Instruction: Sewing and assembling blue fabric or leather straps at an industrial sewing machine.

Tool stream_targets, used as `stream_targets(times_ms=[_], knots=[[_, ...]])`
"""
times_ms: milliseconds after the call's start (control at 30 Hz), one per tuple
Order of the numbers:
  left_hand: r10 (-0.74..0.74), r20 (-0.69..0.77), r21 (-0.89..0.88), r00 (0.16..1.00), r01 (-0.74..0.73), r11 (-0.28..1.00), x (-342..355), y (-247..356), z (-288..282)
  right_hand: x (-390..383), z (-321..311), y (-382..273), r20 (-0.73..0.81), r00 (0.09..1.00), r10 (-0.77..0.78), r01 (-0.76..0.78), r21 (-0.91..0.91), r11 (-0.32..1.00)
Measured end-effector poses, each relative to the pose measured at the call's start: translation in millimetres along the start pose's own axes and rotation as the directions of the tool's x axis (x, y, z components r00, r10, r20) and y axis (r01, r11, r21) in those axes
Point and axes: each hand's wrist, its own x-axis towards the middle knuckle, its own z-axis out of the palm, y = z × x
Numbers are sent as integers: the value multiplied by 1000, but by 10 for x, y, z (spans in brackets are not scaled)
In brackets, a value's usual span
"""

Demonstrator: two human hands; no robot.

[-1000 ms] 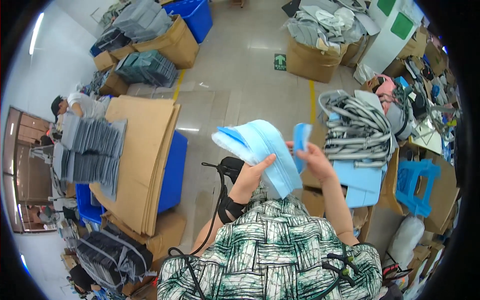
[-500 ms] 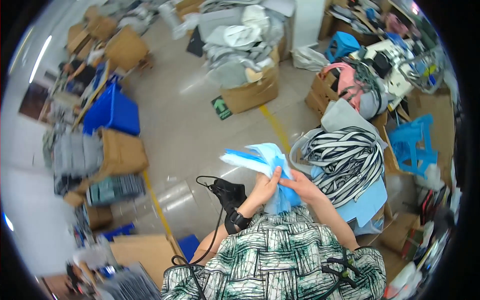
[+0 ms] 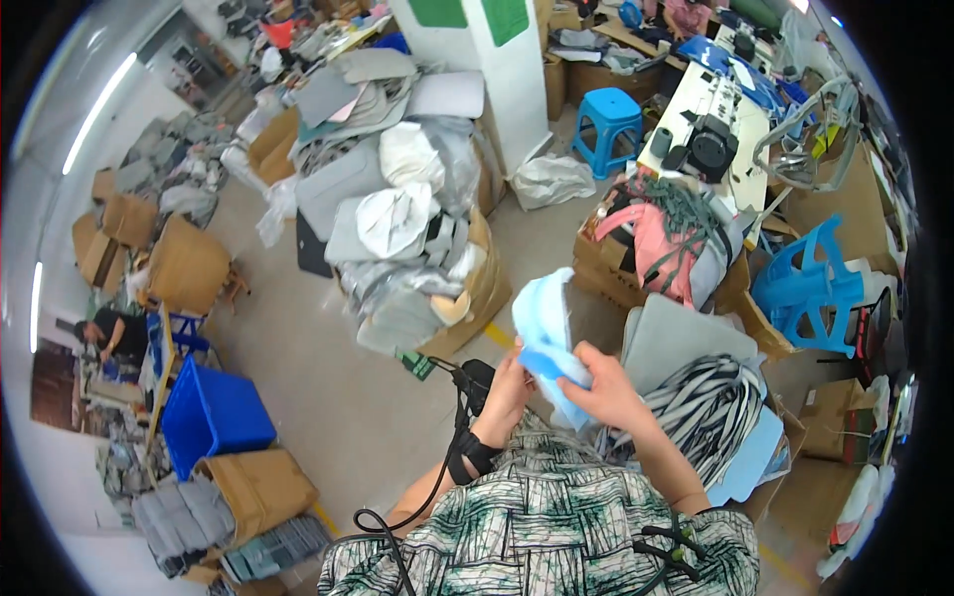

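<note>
green signs (image 3: 477,14) on white pillar, brown cartons (image 3: 187,264)

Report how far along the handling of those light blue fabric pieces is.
Done: nothing visibly finished; no sorted stack of these pieces shows. In hand: both the left hand and right hand have a grip on the light blue fabric pieces, raised over the lap. Left: the pile of black-and-white striped straps and the grey flat panel lie untouched at the right.

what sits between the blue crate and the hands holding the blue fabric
In the head view, mostly bare grey floor lies between the blue crate and the hands gripping the blue fabric; only a small green-and-white floor marker interrupts it.
</note>
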Motion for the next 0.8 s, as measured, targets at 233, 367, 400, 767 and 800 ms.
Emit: stream_targets(times_ms=[233,367,400,767,800], knots=[[31,159,-313,987,20,950,1421,1033,532,1274,-384,185,-25,999,26,-31,-212,977],[-130,309,-292,942,224,930,2278,1439,786,1873,-534,286,-159,972,172,-189,-98,977],[-185,395,-203,900,283,937,2440,1455,931,1953,-662,297,-186,956,226,-245,-83,966],[-462,542,244,702,395,886,4335,2192,1951,3430,-1497,793,-439,799,411,-289,320,903],[-442,550,274,709,347,897,4514,2314,2005,3677,-1598,806,-385,810,443,-307,366,879]])
